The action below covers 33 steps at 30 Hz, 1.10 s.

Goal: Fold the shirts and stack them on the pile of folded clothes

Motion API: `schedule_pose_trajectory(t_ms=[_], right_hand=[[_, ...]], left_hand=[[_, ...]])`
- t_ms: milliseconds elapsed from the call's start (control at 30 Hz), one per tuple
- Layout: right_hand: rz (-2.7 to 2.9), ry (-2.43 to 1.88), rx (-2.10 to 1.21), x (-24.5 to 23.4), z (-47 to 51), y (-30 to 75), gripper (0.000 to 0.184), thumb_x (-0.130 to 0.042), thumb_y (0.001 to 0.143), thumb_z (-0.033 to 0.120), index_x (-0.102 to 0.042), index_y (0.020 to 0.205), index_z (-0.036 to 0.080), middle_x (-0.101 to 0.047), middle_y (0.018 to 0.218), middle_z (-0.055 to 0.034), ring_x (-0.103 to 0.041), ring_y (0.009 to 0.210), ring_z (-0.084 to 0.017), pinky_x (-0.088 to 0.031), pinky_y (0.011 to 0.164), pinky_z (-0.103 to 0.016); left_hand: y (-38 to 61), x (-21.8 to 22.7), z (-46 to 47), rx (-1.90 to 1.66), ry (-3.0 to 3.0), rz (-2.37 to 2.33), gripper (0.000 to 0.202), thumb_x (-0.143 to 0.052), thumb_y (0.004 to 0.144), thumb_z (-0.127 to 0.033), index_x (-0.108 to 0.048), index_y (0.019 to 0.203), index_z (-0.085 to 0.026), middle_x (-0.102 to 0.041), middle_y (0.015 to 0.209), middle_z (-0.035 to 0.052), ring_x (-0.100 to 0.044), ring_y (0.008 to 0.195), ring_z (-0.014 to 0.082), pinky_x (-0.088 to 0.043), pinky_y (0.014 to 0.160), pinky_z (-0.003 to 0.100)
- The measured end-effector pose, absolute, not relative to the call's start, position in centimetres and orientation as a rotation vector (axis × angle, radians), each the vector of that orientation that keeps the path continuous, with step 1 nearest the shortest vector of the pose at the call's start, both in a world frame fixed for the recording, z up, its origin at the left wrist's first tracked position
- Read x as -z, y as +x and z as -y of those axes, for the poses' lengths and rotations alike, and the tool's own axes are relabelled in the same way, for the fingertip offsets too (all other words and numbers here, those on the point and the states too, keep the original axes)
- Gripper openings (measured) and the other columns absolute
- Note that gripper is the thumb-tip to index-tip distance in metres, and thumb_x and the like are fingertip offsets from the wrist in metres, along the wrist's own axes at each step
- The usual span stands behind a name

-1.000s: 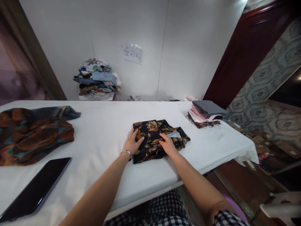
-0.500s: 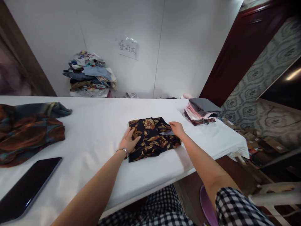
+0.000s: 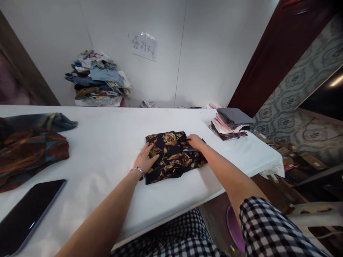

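A dark shirt (image 3: 171, 153) with gold and brown flowers lies folded into a compact shape on the white-covered table (image 3: 107, 142). My left hand (image 3: 146, 159), a bracelet at its wrist, rests on the shirt's left side with thumb and fingers spread. At the upper right, my right hand (image 3: 195, 141) pinches the fabric near the collar. A bit of grey lining shows just below those fingers; their tips are partly hidden in the cloth.
Folded clothes (image 3: 232, 123) are stacked at the table's right end. Rust-and-teal garments (image 3: 34, 150) lie at left, above a black phone (image 3: 29, 214). A tall clothes pile (image 3: 100, 80) stands by the wall under a paper sign (image 3: 144, 46). Boxes (image 3: 312, 160) sit beyond the right edge.
My right hand has moved slightly left and inward with the pinched fabric, so less grey lining shows. My left hand stays on the shirt. The view has shifted a little.
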State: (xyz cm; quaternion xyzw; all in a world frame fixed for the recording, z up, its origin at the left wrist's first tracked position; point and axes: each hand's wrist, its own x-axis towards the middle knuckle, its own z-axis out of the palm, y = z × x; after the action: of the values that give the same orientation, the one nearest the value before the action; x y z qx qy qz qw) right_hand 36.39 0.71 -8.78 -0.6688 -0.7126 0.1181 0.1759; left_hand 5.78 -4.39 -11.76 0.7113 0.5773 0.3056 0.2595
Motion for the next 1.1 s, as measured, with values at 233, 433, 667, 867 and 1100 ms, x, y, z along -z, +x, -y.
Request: schedule_pose_trajectory(t_ms=[233, 433, 667, 867, 1100], right_hand=[[1.917, -1.941, -0.198, 9.1, -1.1, 37.0, 0.031, -0.056, 0.082, 0.017, -0.068, 0.111, 0.018, -0.069, 0.111, -0.01, -0.061, 0.106, -0.025, -0.044, 0.094, -0.034], [1.837, -1.788, -0.193, 8.6, 1.0, 37.0, 0.032, -0.051, 0.085, 0.016, -0.067, 0.112, 0.019, -0.066, 0.12, -0.008, -0.057, 0.114, -0.021, -0.042, 0.102, -0.036], [2.116, -1.363, -0.559, 7.8, 8.8, 37.3, 0.034, -0.055, 0.081, 0.02, -0.067, 0.112, 0.024, -0.068, 0.116, -0.0047, -0.062, 0.108, -0.02, -0.047, 0.098, -0.041], [2.354, -1.36, -0.291, 9.2, 10.9, 36.5, 0.053, -0.051, 0.073, 0.004, -0.061, 0.122, 0.023, -0.062, 0.125, -0.0079, -0.057, 0.116, -0.023, -0.044, 0.102, -0.045], [2.341, -1.465, -0.182, 9.7, 10.7, 36.3, 0.045, -0.048, 0.079, 0.005, -0.064, 0.117, 0.024, -0.069, 0.11, -0.0058, -0.063, 0.101, -0.021, -0.05, 0.09, -0.04]], left_hand=[[5.8, 11.9, 4.3, -0.819, 1.95, -1.549, 0.064, -0.059, 0.078, -0.04, -0.048, 0.136, -0.015, -0.03, 0.153, 0.0114, -0.032, 0.139, 0.0256, -0.025, 0.117, 0.039], [5.8, 11.8, 4.3, -0.823, 1.965, -1.549, 0.063, -0.06, 0.078, -0.039, -0.048, 0.136, -0.017, -0.033, 0.152, 0.0106, -0.034, 0.138, 0.0262, -0.027, 0.116, 0.04], [5.8, 12.0, 4.2, -0.826, 1.974, -1.551, 0.063, -0.06, 0.079, -0.04, -0.049, 0.136, -0.016, -0.032, 0.153, 0.0102, -0.035, 0.137, 0.0269, -0.028, 0.116, 0.039], [5.7, 12.2, 4.1, -0.826, 1.955, -1.554, 0.064, -0.06, 0.078, -0.041, -0.048, 0.136, -0.017, -0.031, 0.153, 0.0102, -0.034, 0.138, 0.027, -0.028, 0.116, 0.041], [5.7, 12.0, 4.1, -0.814, 1.937, -1.548, 0.064, -0.059, 0.078, -0.042, -0.047, 0.137, -0.017, -0.03, 0.154, 0.0092, -0.032, 0.139, 0.0255, -0.026, 0.117, 0.039]])
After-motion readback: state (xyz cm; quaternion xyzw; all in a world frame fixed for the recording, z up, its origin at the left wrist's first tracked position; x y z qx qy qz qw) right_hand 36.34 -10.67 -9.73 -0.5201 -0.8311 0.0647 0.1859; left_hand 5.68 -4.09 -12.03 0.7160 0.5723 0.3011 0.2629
